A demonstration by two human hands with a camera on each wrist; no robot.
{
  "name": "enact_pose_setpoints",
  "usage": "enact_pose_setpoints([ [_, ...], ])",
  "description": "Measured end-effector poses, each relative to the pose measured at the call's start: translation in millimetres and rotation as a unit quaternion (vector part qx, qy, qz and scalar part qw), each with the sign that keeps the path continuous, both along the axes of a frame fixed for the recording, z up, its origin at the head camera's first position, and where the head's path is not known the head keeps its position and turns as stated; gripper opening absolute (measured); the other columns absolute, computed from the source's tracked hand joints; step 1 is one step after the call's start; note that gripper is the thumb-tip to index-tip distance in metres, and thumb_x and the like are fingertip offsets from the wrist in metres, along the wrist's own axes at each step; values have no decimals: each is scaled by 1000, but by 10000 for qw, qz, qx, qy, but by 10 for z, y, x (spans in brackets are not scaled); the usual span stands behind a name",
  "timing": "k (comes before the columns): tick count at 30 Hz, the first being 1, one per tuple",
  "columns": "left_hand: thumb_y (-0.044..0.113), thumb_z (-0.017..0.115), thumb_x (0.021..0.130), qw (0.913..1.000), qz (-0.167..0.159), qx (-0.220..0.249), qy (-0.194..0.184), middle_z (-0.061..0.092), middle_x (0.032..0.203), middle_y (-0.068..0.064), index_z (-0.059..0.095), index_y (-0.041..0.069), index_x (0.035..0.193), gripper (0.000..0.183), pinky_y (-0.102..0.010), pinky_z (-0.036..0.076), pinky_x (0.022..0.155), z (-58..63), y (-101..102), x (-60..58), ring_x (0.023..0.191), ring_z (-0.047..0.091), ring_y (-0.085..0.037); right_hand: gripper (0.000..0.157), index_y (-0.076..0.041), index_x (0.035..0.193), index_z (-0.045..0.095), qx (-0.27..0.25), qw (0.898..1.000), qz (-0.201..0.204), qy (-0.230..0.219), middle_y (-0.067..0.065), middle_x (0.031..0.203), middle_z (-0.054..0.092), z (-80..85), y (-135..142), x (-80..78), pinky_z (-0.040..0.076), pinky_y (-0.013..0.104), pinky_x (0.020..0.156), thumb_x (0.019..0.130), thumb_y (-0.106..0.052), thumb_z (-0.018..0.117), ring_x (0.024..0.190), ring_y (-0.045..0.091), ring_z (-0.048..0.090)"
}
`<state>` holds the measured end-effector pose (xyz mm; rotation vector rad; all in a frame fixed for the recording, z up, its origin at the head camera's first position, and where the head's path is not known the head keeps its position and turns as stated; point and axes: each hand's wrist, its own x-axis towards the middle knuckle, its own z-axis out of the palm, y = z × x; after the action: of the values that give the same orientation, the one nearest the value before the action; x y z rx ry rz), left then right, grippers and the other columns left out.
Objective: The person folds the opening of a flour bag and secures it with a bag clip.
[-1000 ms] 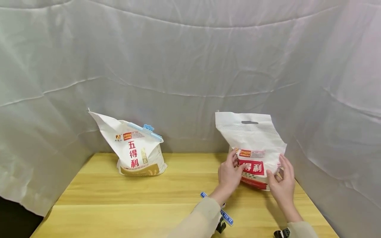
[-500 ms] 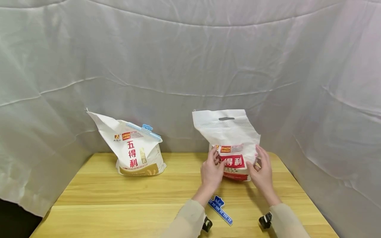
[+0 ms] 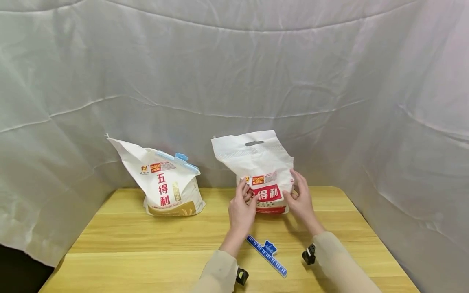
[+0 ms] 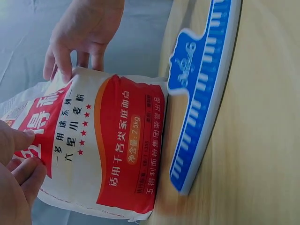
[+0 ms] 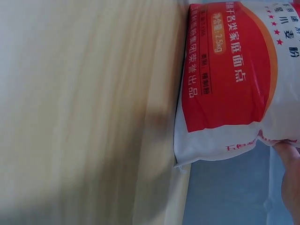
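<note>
A white and red flour bag (image 3: 266,195) stands between my two hands, its empty top with a handle slot leaning back to the left. My left hand (image 3: 242,211) grips its left side, with the thumb on the front; in the left wrist view those fingers (image 4: 28,173) press into the plastic. On the opposite side my right hand (image 3: 301,201) holds the bag's edge, thumb in front. In the right wrist view only part of the right hand (image 5: 289,178) shows beside the bag. A dark blue piano-key bag clip (image 3: 267,254) lies on the table in front of the bag.
To the left stands another flour bag (image 3: 172,189), white and gold, its top folded over under a light blue clip (image 3: 179,159). The wooden table (image 3: 146,240) ends in front of a grey curtain (image 3: 234,81), which hangs behind and at both sides.
Both hands have moved left across the table with the red flour bag, bringing it nearer the gold bag. The blue clip, partly covered by the left arm before, now shows whole.
</note>
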<state>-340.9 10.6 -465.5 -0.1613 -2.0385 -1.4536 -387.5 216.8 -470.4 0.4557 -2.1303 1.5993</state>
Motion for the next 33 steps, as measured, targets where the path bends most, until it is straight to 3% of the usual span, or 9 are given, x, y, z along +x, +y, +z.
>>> enact_pose_setpoints([
  [10,6,82,89,9996,284,30,-12,67,135,-16,52,10,149,67,-33,61,85,-41,-313,-13,106,75,-28,79,-11,161,36,56,9998,176,-113,14,165,28,-12,-362,-154,53,38,102,92,15,64,133,44,52],
  [18,5,83,87,9981,606,-34,104,68,133,-17,53,10,147,67,-34,61,85,-44,-584,-20,104,76,-28,75,3,158,34,52,9983,574,-72,24,164,27,270,-730,30,55,48,100,90,18,62,132,49,52],
  [33,3,82,88,9980,600,-4,206,67,135,-17,54,10,147,67,-36,61,85,-65,-827,-22,104,75,-29,74,4,158,34,-102,9978,658,-52,25,163,27,248,-967,64,52,53,104,91,19,62,137,50,48],
])
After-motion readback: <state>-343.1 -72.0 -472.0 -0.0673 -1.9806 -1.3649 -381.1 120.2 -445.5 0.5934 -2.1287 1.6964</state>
